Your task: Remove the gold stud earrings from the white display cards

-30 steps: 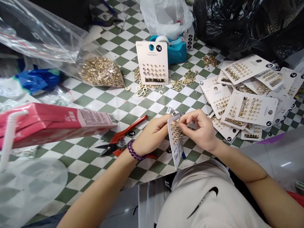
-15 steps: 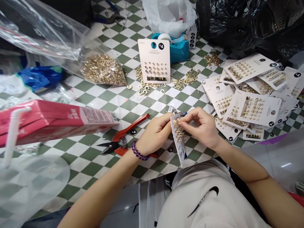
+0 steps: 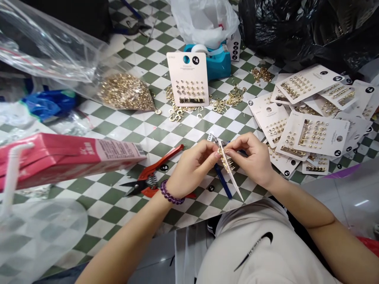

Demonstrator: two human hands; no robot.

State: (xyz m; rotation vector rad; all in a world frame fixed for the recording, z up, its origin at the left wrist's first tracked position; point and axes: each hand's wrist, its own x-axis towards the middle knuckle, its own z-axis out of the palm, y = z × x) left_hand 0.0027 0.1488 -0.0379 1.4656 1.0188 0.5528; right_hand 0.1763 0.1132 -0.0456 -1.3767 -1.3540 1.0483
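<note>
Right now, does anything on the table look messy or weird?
Yes, a bit. Loose gold hooks lie scattered on the checkered tablecloth, as if spilled. On the right, cards overlap at different angles instead of stacking neatly. Orange-handled shears lie with their blades apart. Nothing looks clearly broken.

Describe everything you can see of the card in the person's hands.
The card is pale, thin and stiff-looking, like paperboard. It stands nearly edge-on to the camera, its lower end slanting toward the person, so any print is unreadable. Shiny gold-coloured pieces jut out from both faces. Fingertips of the left hand and right hand meet it near its upper end, one hand on each side.
</note>
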